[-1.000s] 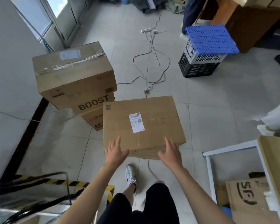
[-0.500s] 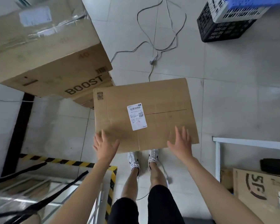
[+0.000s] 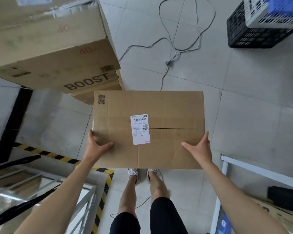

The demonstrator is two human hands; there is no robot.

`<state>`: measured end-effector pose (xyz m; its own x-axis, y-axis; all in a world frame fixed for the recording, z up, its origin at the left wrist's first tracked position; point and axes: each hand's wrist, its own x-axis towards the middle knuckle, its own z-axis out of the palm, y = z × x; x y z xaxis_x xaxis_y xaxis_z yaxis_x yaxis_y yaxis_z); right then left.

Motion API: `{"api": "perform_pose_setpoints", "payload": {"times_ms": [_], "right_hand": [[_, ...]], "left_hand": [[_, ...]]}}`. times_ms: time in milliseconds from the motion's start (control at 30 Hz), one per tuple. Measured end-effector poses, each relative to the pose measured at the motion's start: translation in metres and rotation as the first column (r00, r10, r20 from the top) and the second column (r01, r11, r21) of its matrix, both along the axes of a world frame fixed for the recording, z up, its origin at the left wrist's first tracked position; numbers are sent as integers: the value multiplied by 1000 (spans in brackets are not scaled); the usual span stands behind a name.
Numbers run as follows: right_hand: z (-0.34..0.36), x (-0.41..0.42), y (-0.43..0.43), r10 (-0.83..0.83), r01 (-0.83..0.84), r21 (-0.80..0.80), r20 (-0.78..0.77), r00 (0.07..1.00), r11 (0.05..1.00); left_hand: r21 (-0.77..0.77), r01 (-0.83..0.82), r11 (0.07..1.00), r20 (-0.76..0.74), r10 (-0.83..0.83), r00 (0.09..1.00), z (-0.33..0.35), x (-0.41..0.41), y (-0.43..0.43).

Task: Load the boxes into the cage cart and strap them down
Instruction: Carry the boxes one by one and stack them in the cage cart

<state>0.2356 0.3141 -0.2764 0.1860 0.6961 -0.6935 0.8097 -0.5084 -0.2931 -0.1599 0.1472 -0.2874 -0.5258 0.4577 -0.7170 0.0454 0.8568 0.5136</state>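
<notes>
Two hands: left grip (image 3: 96,146), right grip (image 3: 200,147) round box (image 3: 167,107); fingertips out of sight.

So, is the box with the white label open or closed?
Closed: the box has its top flaps flat, meeting at the middle seam under the label.

We look down on a pale grey tiled floor (image 3: 243,98). A grey cable (image 3: 174,48) loops across it to what looks like a small plug block (image 3: 169,61). A black crate (image 3: 243,38) stands far right and a stack of cardboard boxes (image 3: 57,70) far left. Yellow-and-black striped tape (image 3: 46,153) runs near two white shoes (image 3: 133,172).
</notes>
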Motion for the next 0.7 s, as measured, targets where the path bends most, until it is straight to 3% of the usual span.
{"api": "perform_pose_setpoints", "payload": {"times_ms": [167,333,500,700], "right_hand": [[13,1,0,-11,12,30,-35,999,999],[52,-26,-4,89,-81,101,-80,993,992],[111,-75,-20,192,-160,211,-141,971,964],[199,-151,-71,367,-255,377,-264,892,891]], "left_hand": [[49,-118,992,-33,120,992,18,7,-17],[108,-201,974,-169,218,961,66,-1,-55],[171,-279,945,-294,319,901,136,-21,-105],[375,-373,848,-371,506,778,244,-46,-209]]}}
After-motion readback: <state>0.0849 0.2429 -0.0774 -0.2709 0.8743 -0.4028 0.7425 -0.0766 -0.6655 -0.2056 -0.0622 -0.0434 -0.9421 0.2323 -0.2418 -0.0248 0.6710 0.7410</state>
